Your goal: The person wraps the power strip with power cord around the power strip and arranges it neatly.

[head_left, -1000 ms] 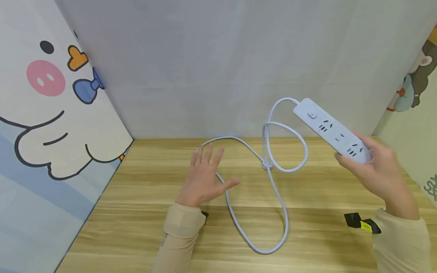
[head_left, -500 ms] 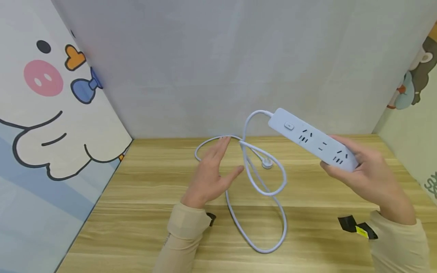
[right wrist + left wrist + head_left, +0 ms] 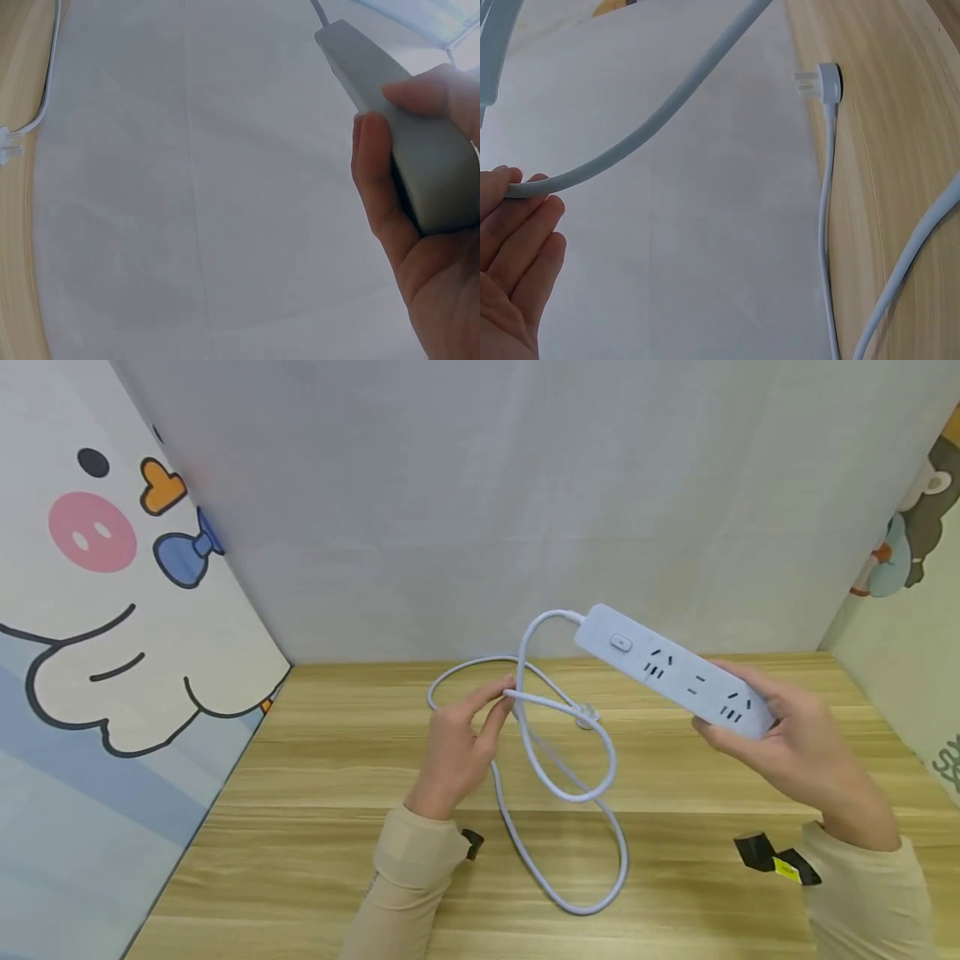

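Observation:
A white power strip (image 3: 675, 670) hangs tilted above the table, its sockets and switch facing the head camera. My right hand (image 3: 798, 752) grips its lower right end; in the right wrist view, thumb and fingers wrap around the power strip (image 3: 412, 142). From its upper left end the white cord (image 3: 611, 752) droops in a loop. My left hand (image 3: 457, 752) pinches the cord at that loop's left side, and the left wrist view shows the cord (image 3: 641, 135) between thumb and fingertips. The plug (image 3: 587, 717) lies on the table behind the loop, prongs bare in the left wrist view.
The remaining cord lies in a long loop on the wood-grain table (image 3: 315, 843). A pale grey sheet (image 3: 420, 527) rises along the table's back edge. Printed cartoon panels stand at the left (image 3: 150, 652) and right. Dark wrist-camera pieces (image 3: 776, 857) stick out from the sleeves.
My right hand has brought the power strip leftward and slightly down, with its cord loop. My left hand has gone from spread fingers to pinching the cord.

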`<state>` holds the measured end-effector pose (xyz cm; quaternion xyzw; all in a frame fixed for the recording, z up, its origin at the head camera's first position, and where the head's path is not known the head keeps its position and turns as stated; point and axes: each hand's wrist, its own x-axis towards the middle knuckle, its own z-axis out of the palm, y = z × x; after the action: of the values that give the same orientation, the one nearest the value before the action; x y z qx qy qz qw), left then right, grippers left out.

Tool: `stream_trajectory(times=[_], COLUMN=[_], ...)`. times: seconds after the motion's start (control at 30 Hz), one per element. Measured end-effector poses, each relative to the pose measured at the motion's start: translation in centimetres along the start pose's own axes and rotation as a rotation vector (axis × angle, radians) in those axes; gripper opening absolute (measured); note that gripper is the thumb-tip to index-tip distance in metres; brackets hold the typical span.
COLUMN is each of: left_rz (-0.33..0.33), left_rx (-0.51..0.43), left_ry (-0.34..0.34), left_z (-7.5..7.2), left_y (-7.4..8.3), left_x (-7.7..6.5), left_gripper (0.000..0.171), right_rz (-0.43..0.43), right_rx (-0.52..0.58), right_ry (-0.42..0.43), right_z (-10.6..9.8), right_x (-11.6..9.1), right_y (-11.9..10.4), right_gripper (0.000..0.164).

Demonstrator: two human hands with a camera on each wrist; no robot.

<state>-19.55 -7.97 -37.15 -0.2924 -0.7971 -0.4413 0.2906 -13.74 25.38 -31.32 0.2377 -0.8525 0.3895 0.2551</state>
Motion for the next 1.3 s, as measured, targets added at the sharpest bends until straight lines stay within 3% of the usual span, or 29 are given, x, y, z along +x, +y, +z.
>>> stream_trajectory(times=[0.1,0.27,0.4,0.57,0.67,0.87,0.97,1.13,1.3], left_rz=[0.003,-0.034,-0.065,-0.11,-0.114,-0.115,-0.128,-0.134,-0.099], left_rx=[0.002,0.019,0.02,0.024,0.024,0.006,-0.038,-0.104,-0.095], left_ry=[0.055,0.121,0.173,0.267,0.297,0.309,0.331,0.388,0.441], left_z=[-0.2,-0.9,-1.7,-2.9,-3.1,-3.2,-3.3,-3.6,-4.0], left_y=[-0.3,-0.8,-1.3,-1.7,-1.8,-1.4,-1.3,-0.8,-0.6], left_x=[0.1,0.2,0.3,0.3,0.4,0.5,0.6,0.7,0.8], left_gripper=[0.022,0.02,0.019,0.018,0.019,0.019,0.02,0.02,0.018], right_rz=[0.035,0.17,0.254,0.327,0.309,0.104,0.043,0.031,0.08], right_rx=[-0.022,-0.081,-0.122,-0.13,-0.128,-0.197,-0.258,-0.337,-0.357], right_ry=[0.116,0.303,0.367,0.378,0.383,0.439,0.456,0.467,0.488], right_z=[-0.4,-1.6,-2.2,-2.4,-1.9,-0.8,-0.3,0.0,0.0], right_x=[0.0,-0.2,-0.3,-0.2,-0.1,0.3,0.5,0.6,0.6], right_y=[0.7,1.5,1.7,1.8,1.7,2.2,2.6,3.0,3.2], right_gripper=[0.063,0.059,0.057,0.056,0.054,0.054,0.051,0.051,0.053])
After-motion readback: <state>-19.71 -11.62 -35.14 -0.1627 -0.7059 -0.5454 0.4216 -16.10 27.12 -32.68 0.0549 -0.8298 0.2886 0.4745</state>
